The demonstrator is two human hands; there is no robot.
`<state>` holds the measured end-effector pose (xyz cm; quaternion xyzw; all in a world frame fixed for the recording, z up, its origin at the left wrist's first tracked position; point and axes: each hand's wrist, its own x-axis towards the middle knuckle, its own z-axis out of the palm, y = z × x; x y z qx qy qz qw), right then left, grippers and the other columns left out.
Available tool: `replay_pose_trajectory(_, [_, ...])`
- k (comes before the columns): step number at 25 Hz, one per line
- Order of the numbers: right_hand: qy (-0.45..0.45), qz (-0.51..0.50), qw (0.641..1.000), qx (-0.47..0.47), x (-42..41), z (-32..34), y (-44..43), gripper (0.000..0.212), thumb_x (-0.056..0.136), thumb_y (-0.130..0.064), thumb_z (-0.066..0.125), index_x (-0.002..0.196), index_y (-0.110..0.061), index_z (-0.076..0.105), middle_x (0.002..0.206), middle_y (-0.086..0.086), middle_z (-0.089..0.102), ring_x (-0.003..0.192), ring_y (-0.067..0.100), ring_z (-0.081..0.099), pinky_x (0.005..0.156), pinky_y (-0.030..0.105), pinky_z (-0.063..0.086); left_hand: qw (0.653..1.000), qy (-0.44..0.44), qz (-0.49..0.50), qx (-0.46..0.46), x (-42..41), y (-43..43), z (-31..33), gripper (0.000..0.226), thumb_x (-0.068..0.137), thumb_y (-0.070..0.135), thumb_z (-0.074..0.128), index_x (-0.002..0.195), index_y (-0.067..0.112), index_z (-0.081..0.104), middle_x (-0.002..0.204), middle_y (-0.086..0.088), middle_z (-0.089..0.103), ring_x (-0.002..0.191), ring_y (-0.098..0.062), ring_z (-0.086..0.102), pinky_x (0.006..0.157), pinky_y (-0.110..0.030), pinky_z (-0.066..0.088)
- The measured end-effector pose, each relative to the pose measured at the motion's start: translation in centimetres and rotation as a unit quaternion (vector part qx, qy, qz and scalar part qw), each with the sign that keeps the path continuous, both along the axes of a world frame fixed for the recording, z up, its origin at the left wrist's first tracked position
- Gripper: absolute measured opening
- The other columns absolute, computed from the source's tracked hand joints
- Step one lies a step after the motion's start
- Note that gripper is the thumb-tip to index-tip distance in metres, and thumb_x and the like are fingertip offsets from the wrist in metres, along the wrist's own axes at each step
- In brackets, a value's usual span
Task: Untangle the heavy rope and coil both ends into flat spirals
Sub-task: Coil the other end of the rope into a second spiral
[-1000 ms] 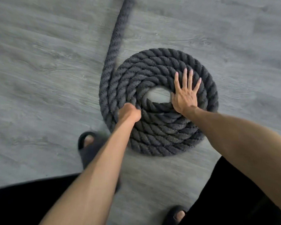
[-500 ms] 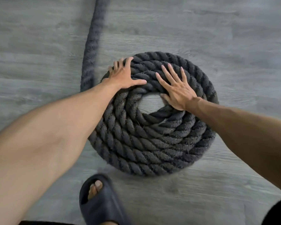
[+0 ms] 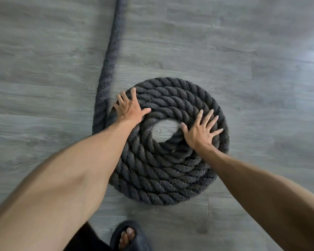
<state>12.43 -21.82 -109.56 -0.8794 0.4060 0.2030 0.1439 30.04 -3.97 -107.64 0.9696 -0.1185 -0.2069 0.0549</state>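
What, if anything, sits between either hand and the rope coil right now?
Nothing visible. The left hand and right hand both lie flat, fingers spread, directly on the rope coil, at its upper-left and right sides.

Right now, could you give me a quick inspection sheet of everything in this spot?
Surface: grey wood-look floor, bare around the work.
Job's things: dark rope coil lying as a flat spiral with an open centre; rope tail runs away from its left edge, out of view.
Clutter: nothing seen.
Grips: left hand and right hand both flat and open, pressing on the coil.
Cables: nothing seen.
Surroundings: dark sandal on a foot at the near edge.
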Motion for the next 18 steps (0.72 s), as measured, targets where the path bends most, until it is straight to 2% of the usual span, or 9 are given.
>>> replay_pose_trajectory(2, [0.011, 0.019, 0.999, 0.025, 2.3, 0.1, -0.3, 0.093, 0.096, -0.068, 0.033, 0.16, -0.013, -0.007, 0.161, 0.021, -0.027, 0.147, 0.047, -0.025, 0.109, 0.079, -0.003, 0.999, 0.013, 0.037, 0.017, 1.4, 0.0, 1.2, 0.126, 0.072, 0.067, 0.072, 0.156, 0.023, -0.011, 0.153, -0.026, 0.022, 0.138, -0.04, 0.025, 0.104, -0.053, 0.032])
replay_pose_trajectory(4, [0.008, 0.051, 0.998, 0.028, 4.5, 0.2, -2.0, 0.091, 0.098, -0.064, 0.036, 0.16, -0.015, -0.008, 0.161, 0.02, -0.029, 0.147, 0.046, -0.026, 0.108, 0.079, -0.005, 0.997, 0.032, 0.05, 0.041, 2.7, -0.6, 1.9, 0.131, 0.069, 0.069, 0.073, 0.155, 0.026, -0.016, 0.156, -0.027, 0.016, 0.14, -0.042, 0.021, 0.105, -0.055, 0.029])
replay_pose_trajectory(6, [0.0, 0.085, 0.996, 0.029, 6.6, -0.2, -4.0, 0.09, 0.098, -0.063, 0.037, 0.16, -0.016, -0.009, 0.162, 0.018, -0.029, 0.147, 0.046, -0.027, 0.108, 0.079, -0.005, 0.994, 0.057, 0.066, 0.065, 4.1, -1.3, 2.2, 0.127, 0.066, 0.075, 0.07, 0.157, 0.024, -0.004, 0.158, -0.025, 0.011, 0.143, -0.043, 0.015, 0.11, -0.056, 0.023])
replay_pose_trajectory(10, [-0.022, 0.185, 0.982, 0.01, 12.9, -0.7, -8.3, 0.089, 0.098, -0.064, 0.037, 0.16, -0.019, -0.007, 0.163, 0.016, -0.027, 0.147, 0.043, -0.027, 0.109, 0.078, -0.008, 0.988, 0.022, 0.139, 0.068, 6.0, -2.2, 1.2, 0.121, 0.061, 0.081, 0.067, 0.152, 0.017, 0.019, 0.153, -0.023, 0.023, 0.137, -0.041, 0.026, 0.108, -0.052, 0.025])
replay_pose_trajectory(14, [-0.03, 0.301, 0.953, 0.01, 20.1, -0.9, -12.8, 0.089, 0.097, -0.065, 0.039, 0.161, -0.021, -0.005, 0.164, 0.012, -0.024, 0.148, 0.041, -0.026, 0.11, 0.077, -0.008, 0.98, -0.007, 0.185, 0.075, 7.1, -3.6, 0.6, 0.116, 0.066, 0.083, 0.061, 0.149, 0.011, 0.025, 0.148, -0.023, 0.03, 0.133, -0.041, 0.031, 0.106, -0.05, 0.029])
replay_pose_trajectory(18, [-0.015, 0.391, 0.92, 0.014, 27.6, -0.4, -16.5, 0.089, 0.095, -0.066, 0.043, 0.161, -0.027, -0.003, 0.166, 0.006, -0.023, 0.151, 0.036, -0.023, 0.112, 0.075, -0.008, 0.967, 0.01, 0.238, 0.087, 8.8, -6.7, 1.3, 0.11, 0.071, 0.078, 0.063, 0.144, 0.003, 0.028, 0.139, -0.02, 0.037, 0.125, -0.038, 0.04, 0.096, -0.045, 0.04])
